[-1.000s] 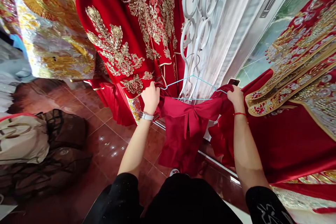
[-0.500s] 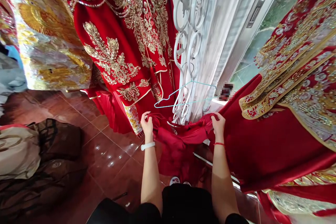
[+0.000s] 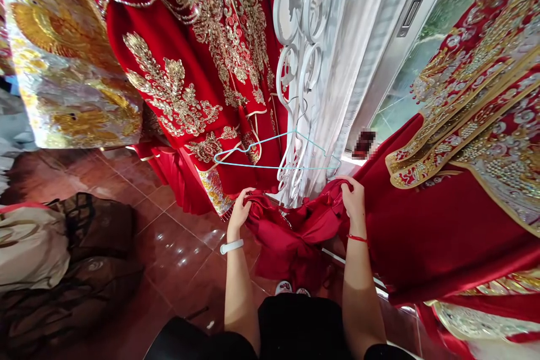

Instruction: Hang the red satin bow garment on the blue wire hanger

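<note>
We hold a crumpled deep-red satin garment (image 3: 291, 242) in front of us, our left hand (image 3: 239, 211) and right hand (image 3: 353, 201) half closed, each gripping its upper edge. A pale-blue wire hanger (image 3: 274, 167) hangs just above, leaving open room upward, while white iron scrollwork (image 3: 279, 22) and a gold-beaded red robe (image 3: 442, 225) crowd close behind and to the right.

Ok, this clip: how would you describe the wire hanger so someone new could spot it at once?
A white scrollwork metal frame stands before a sheer curtain. Hooked on it, just above the red cloth gripped by the left hand and right hand, hangs a thin wire hanger. Its pale blue line stands out as the only bare wire among the red-and-gold robes.
</note>
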Demonstrator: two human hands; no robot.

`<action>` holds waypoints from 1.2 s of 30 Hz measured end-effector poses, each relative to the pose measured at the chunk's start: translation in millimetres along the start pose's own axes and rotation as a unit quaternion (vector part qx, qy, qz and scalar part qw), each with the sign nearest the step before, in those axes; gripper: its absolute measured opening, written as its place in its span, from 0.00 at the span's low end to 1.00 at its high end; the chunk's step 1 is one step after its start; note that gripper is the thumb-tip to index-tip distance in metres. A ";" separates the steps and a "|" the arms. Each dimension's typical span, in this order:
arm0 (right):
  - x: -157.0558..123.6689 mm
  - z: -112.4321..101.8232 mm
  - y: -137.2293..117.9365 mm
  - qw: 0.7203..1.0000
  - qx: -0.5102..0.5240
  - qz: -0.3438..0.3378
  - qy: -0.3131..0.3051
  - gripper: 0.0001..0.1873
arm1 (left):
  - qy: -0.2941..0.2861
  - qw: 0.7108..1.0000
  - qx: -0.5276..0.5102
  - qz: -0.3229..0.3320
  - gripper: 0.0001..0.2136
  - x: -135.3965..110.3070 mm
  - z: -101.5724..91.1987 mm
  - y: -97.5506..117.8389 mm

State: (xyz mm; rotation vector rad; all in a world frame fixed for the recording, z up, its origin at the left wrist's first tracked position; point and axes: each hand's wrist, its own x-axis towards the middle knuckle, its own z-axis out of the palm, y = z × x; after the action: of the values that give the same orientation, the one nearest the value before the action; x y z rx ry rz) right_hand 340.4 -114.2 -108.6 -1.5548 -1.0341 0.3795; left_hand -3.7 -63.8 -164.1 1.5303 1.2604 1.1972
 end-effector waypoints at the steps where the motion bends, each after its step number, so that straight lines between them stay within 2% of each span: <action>1: 0.3 -0.6 -1.0 1.000 0.000 0.001 0.004 0.19 | -0.023 0.999 -0.028 -0.005 0.15 -1.4 0.1 -0.2; 3: 0.9 -1.8 -1.6 1.000 0.009 0.002 0.012 0.19 | -0.063 0.995 -0.075 -0.030 0.13 -4.5 0.3 -0.7; 6: 1.1 -3.4 -0.5 0.999 0.037 -0.001 0.015 0.19 | -0.091 0.983 -0.132 -0.086 0.09 -9.3 1.2 -1.4; 10: 0.0 -5.2 0.1 0.998 0.062 -0.002 0.009 0.17 | -0.113 0.966 -0.184 -0.144 0.13 -14.2 2.4 -2.1; 14: -0.4 -5.5 -1.1 0.997 0.073 0.002 0.007 0.15 | -0.104 0.964 -0.197 -0.145 0.16 -16.6 4.9 -3.9; 21: 0.5 -4.2 0.6 0.996 0.089 0.011 0.009 0.14 | -0.135 0.976 -0.124 -0.119 0.20 -18.3 3.6 -5.3; 24: 0.7 -4.0 0.8 0.995 0.093 0.015 0.015 0.14 | -0.191 0.977 -0.041 -0.086 0.16 -18.8 -3.7 -4.4; 27: 1.0 -3.9 -0.1 0.994 0.103 0.026 0.024 0.14 | -0.239 0.966 0.059 -0.081 0.20 -21.1 -8.3 -7.1; 29: 1.4 -4.2 -0.9 0.993 0.107 0.033 0.033 0.14 | -0.224 0.962 0.121 -0.093 0.20 -22.8 -6.8 -11.8; 33: 1.9 -5.9 -2.9 0.993 0.101 0.021 0.051 0.14 | -0.140 0.959 0.208 -0.132 0.02 -21.9 2.2 -21.4; 36: 1.2 -7.5 -5.1 0.994 0.095 0.016 0.052 0.14 | -0.108 0.956 0.236 -0.140 0.05 -18.7 5.1 -23.5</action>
State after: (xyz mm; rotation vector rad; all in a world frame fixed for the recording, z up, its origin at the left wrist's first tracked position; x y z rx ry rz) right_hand 344.5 -118.3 -101.5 -1.4057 -0.8677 0.4035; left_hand -5.0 -78.0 -191.0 1.6859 1.6217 0.5493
